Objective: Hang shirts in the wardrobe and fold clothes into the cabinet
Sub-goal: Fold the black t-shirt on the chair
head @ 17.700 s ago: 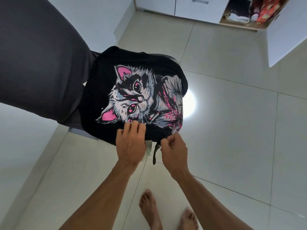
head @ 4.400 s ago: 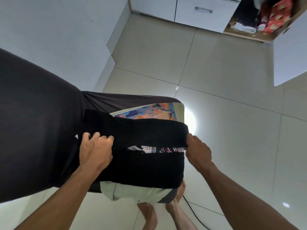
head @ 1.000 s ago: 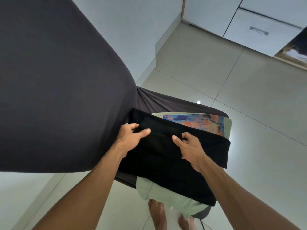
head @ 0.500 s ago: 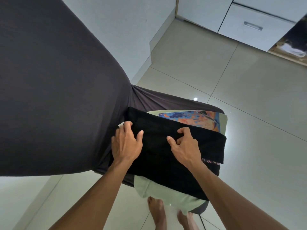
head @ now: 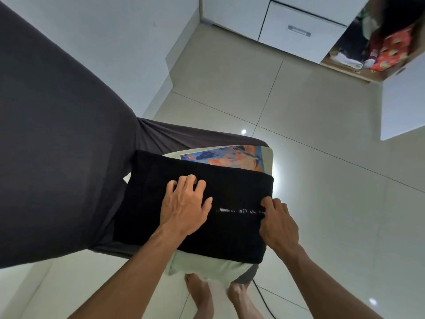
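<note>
Two hands work a folded black shirt (head: 230,187) lying crosswise on the chair: left hand (head: 184,206) presses flat mid-shirt with fingers spread, right hand (head: 279,224) pinches its right edge, the nearer hand for closing the fold.

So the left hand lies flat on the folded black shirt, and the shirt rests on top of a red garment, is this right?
Not quite. In the head view the left hand lies flat on the folded black shirt, but under it is a pale green garment, not red.

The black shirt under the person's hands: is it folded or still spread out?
Folded. The black shirt is a compact rectangle, only a thin strip of its print showing at the fold.
</note>
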### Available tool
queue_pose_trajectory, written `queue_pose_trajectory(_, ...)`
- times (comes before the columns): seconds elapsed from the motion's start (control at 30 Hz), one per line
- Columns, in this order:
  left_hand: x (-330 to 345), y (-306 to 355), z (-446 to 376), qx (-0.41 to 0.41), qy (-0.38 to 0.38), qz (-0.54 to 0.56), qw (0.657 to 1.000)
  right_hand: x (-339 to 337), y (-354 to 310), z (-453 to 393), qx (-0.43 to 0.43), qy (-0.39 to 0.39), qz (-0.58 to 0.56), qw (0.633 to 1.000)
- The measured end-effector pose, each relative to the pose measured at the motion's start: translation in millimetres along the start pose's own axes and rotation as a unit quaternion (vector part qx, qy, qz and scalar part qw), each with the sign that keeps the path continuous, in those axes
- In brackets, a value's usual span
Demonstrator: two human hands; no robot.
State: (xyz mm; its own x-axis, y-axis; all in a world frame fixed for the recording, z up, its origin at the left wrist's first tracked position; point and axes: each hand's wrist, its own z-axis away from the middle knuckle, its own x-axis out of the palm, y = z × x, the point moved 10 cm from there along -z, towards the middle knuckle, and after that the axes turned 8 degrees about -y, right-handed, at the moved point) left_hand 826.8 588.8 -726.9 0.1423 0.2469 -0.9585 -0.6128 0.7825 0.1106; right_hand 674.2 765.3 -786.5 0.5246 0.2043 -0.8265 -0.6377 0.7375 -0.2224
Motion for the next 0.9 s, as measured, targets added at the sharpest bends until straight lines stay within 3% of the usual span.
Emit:
queue_pose_trajectory(0.17, 17.2, 101.3, -16.7, 0.181, -0.052, -0.009, 0.982, 12.1, 21.1, -12.1, -0.004, 0.015, -0.018, 1.0)
queue_pose_trajectory(0.33, 42.0, 144.4, -29.3, 0.206, -0.097, -0.097, 0.969, 23.9, 36.1, -28.5, -0.048, 0.048, -0.031, 0.997)
queue_pose_trajectory(0.6, 36.1, 166.4, -27.7, 0.262, -0.049, -0.114, 0.957, -4.7, 64.5, -3.6, -0.101, 0.154, -0.049, 0.982)
queue_pose_trajectory(0.67, 28.5, 171.6, -29.4, 0.273, -0.046, -0.099, 0.956, -1.9, 70.6, 1.4, -0.099, 0.139, -0.053, 0.984)
queue_pose_trajectory(0.77, 35.3, 176.4, -29.2, 0.283, -0.128, -0.099, 0.946, 17.9, 69.9, 4.5, -0.073, 0.061, -0.064, 0.993)
queue_pose_trajectory(0.83, 46.1, 173.1, -28.8, 0.259, -0.177, -0.099, 0.944, 35.8, 67.0, 4.8, -0.039, -0.001, -0.074, 0.997)
queue_pose_trajectory(0.9, 46.2, 169.5, -31.6, 0.225, -0.17, -0.073, 0.957, 45.7, 66.3, 6.1, -0.009, -0.031, -0.111, 0.993)
